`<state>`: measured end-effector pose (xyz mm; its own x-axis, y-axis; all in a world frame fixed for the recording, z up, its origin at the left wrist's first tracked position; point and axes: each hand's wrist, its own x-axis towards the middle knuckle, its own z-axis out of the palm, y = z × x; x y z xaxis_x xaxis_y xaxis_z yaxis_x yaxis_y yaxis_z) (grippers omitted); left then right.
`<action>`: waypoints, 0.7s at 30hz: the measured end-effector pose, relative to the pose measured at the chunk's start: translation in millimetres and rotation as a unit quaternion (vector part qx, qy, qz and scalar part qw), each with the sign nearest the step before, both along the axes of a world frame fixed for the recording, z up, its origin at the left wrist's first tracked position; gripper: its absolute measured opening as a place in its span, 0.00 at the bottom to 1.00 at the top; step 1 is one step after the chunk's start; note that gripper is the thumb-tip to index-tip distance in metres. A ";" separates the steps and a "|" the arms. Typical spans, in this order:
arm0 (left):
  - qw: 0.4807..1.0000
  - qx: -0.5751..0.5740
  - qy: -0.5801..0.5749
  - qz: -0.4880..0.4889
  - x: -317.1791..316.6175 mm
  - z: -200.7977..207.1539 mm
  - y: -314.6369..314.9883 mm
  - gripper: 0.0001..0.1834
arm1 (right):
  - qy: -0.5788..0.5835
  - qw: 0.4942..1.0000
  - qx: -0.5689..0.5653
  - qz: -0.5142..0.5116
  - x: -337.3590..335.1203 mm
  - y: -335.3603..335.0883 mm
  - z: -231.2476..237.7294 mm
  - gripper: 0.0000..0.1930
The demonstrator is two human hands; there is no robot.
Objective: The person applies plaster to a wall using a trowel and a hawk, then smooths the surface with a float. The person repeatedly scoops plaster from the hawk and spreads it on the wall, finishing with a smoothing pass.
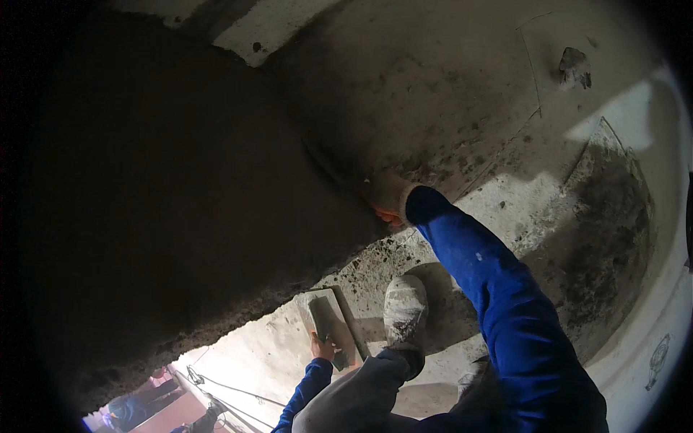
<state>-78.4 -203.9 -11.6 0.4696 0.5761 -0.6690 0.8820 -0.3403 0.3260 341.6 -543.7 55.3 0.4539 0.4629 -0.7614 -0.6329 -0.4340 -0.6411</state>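
My right hand (388,197), in a pale glove with orange fingers, is closed at the edge of a dark, freshly coated wall surface (180,166). A thin dark trowel blade (325,163) runs from it along that surface, seen nearly edge-on; shadow hides its handle. Lower down, my left hand (323,347) grips a pale rectangular plastering float (339,321) by its grey bar-like handle. The float is tilted and apart from the dark surface. My right arm, in a blue sleeve, reaches up across the view.
Below me the pale floor (498,209) is strewn with dark mortar crumbs, with a larger dark patch (606,238) at the right. My dusty shoe (406,307) stands beside the float. Cables (238,390) trail at the lower left, near another person (130,411).
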 end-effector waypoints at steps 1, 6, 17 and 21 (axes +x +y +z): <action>1.000 -0.003 -0.011 -0.002 2.1 1.1 -1.4 0.14 | -0.005 1.000 0.000 0.001 1.3 0.6 3.2 0.22; 1.000 0.021 0.000 -0.016 -5.2 -3.3 4.5 0.14 | -0.016 0.999 -0.024 -0.037 13.3 14.6 9.2 0.22; 0.998 0.053 -0.039 -0.013 -30.4 -37.1 22.2 0.16 | -0.321 0.927 -0.193 0.030 45.2 -39.3 38.8 0.23; 0.998 0.037 -0.051 -0.022 -30.7 -40.0 24.2 0.16 | -0.405 0.825 -0.349 0.184 65.6 -20.0 -2.7 0.19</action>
<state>-109.1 -179.7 -51.7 0.5595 0.5992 -0.5726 0.8288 -0.4044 0.3867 407.2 -563.7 52.6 0.8716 0.2593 -0.4160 0.1370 -0.9437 -0.3011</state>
